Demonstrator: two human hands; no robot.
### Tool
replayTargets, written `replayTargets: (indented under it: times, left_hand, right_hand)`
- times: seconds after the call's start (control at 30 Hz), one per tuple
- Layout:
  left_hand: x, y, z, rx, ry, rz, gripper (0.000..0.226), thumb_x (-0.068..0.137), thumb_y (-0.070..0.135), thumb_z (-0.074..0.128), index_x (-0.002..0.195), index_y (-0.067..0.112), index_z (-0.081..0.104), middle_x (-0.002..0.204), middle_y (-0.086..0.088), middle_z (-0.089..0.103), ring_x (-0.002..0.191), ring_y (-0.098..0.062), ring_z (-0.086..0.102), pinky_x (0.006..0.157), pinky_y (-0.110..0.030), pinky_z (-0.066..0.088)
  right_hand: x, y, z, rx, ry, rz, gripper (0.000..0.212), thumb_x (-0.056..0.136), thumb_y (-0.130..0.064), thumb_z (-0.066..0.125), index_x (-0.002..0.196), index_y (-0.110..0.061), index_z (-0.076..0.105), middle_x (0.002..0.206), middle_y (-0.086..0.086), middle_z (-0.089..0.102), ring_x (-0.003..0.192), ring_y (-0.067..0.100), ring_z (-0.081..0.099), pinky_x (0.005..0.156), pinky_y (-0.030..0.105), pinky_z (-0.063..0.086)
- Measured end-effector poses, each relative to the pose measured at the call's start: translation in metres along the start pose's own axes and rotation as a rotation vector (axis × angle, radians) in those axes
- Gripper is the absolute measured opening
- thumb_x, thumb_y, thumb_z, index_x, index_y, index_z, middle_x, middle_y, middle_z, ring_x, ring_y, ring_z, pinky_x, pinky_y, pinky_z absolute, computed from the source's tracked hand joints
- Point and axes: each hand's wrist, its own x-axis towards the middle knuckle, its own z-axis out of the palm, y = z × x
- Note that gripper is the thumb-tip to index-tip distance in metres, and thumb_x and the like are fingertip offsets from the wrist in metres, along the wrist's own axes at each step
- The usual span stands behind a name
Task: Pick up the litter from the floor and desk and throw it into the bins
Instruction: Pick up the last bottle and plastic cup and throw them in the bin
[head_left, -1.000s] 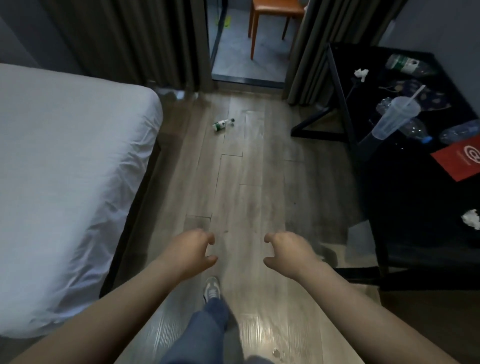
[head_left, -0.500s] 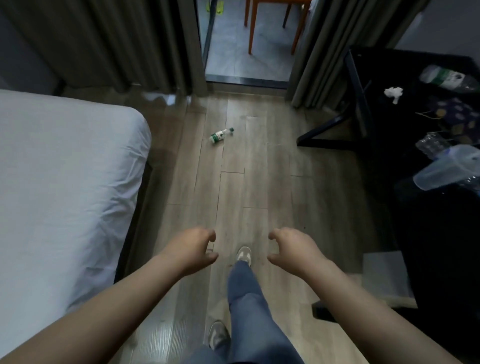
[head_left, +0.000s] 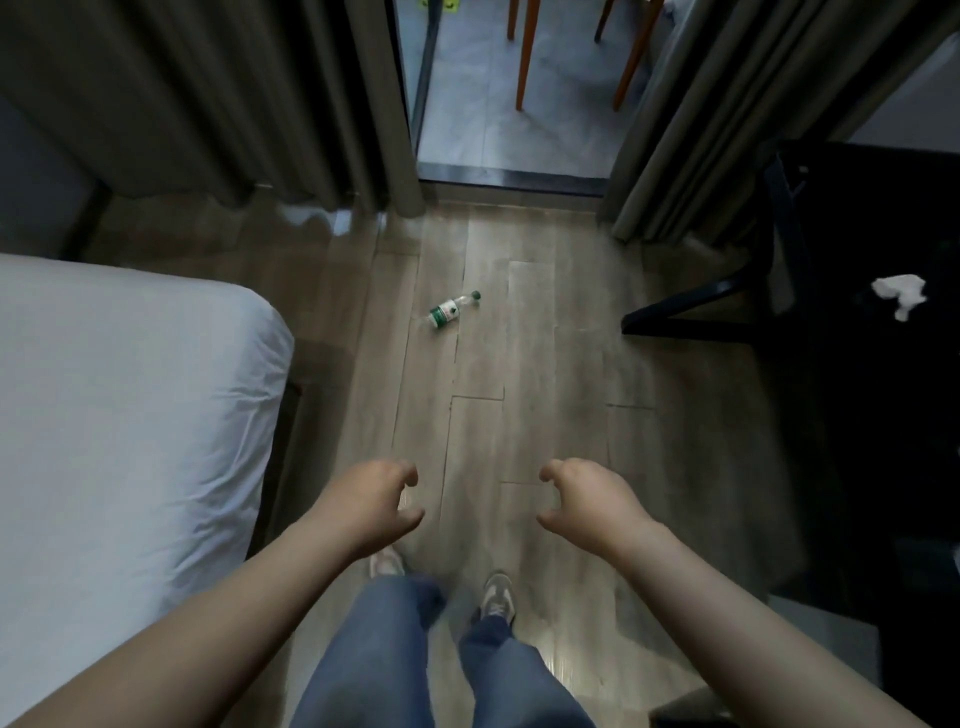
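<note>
A small clear plastic bottle (head_left: 451, 310) with a green label and green cap lies on its side on the wooden floor, well ahead of me. A crumpled white tissue (head_left: 901, 293) sits on the black desk (head_left: 878, 395) at the right. My left hand (head_left: 366, 506) and my right hand (head_left: 589, 501) hover in front of me above the floor, fingers loosely curled, holding nothing. Both are well short of the bottle. No bin is in view.
A bed with a white sheet (head_left: 114, 415) fills the left side. Grey curtains (head_left: 208, 98) hang at the back on both sides of an open glass door, with orange chair legs (head_left: 524, 57) beyond. My legs and shoes (head_left: 496, 597) stand on the floor below my hands.
I have walked forward: the bottle, curtains and door are nearer. The cup and bottles on the desk have slid out of view to the right. Both hands stay empty and loosely curled.
</note>
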Motion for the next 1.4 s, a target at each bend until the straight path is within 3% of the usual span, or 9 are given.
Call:
replayTargets:
  times: [0.4, 0.57, 0.87, 1.13, 1.33, 1.4]
  left_hand:
    - [0.190, -0.094, -0.103, 0.109, -0.095, 0.129, 0.041, 0.086, 0.045, 0.059, 0.120, 0.023, 0.058, 0.111, 0.005, 0.063, 0.096, -0.012, 0.060, 0.078, -0.025, 0.048]
    - [0.263, -0.109, -0.134, 0.120, -0.134, 0.143, 0.040, 0.089, 0.040, 0.058, 0.123, 0.019, 0.057, 0.113, 0.001, 0.062, 0.098, -0.015, 0.060, 0.086, -0.033, 0.053]
    - [0.405, -0.106, -0.176, 0.203, -0.187, 0.101, 0.044, 0.089, 0.040, 0.057, 0.126, 0.017, 0.055, 0.121, -0.002, 0.060, 0.110, -0.020, 0.058, 0.090, -0.033, 0.050]
    - [0.550, -0.113, -0.151, 0.227, -0.123, 0.052, 0.042, 0.088, 0.038, 0.057, 0.122, 0.014, 0.057, 0.115, -0.006, 0.062, 0.105, -0.024, 0.060, 0.086, -0.036, 0.052]
    - [0.684, -0.142, -0.080, 0.239, -0.124, 0.071, 0.042, 0.086, 0.040, 0.057, 0.120, 0.015, 0.054, 0.114, -0.008, 0.062, 0.102, -0.027, 0.060, 0.076, -0.032, 0.048]
    - [0.726, -0.157, -0.048, 0.237, -0.145, 0.068, 0.046, 0.085, 0.039, 0.059, 0.121, 0.012, 0.053, 0.116, -0.011, 0.061, 0.105, -0.030, 0.059, 0.080, -0.033, 0.047]
  right_hand:
    - [0.166, -0.047, -0.044, 0.150, -0.018, 0.213, 0.051, 0.084, -0.037, 0.061, 0.131, -0.020, 0.053, 0.124, 0.003, 0.060, 0.114, 0.021, 0.056, 0.088, 0.030, 0.045]
    - [0.231, -0.048, -0.057, 0.248, 0.022, 0.285, 0.051, 0.083, -0.039, 0.063, 0.130, -0.020, 0.053, 0.123, 0.002, 0.060, 0.114, 0.020, 0.056, 0.087, 0.028, 0.043]
    - [0.352, -0.011, -0.085, 0.314, 0.003, 0.354, 0.051, 0.083, -0.039, 0.062, 0.130, -0.021, 0.053, 0.126, 0.001, 0.060, 0.117, 0.019, 0.055, 0.092, 0.031, 0.046]
    - [0.467, 0.045, -0.079, 0.335, 0.013, 0.389, 0.052, 0.083, -0.038, 0.063, 0.131, -0.020, 0.052, 0.124, 0.003, 0.060, 0.114, 0.021, 0.056, 0.089, 0.033, 0.047]
    - [0.574, 0.074, -0.028, 0.347, 0.055, 0.424, 0.053, 0.083, -0.040, 0.063, 0.131, -0.022, 0.052, 0.122, 0.001, 0.060, 0.112, 0.021, 0.058, 0.085, 0.032, 0.047]
    - [0.609, 0.078, -0.003, 0.369, 0.054, 0.432, 0.053, 0.082, -0.040, 0.064, 0.130, -0.021, 0.053, 0.122, 0.002, 0.060, 0.113, 0.022, 0.057, 0.087, 0.033, 0.047]
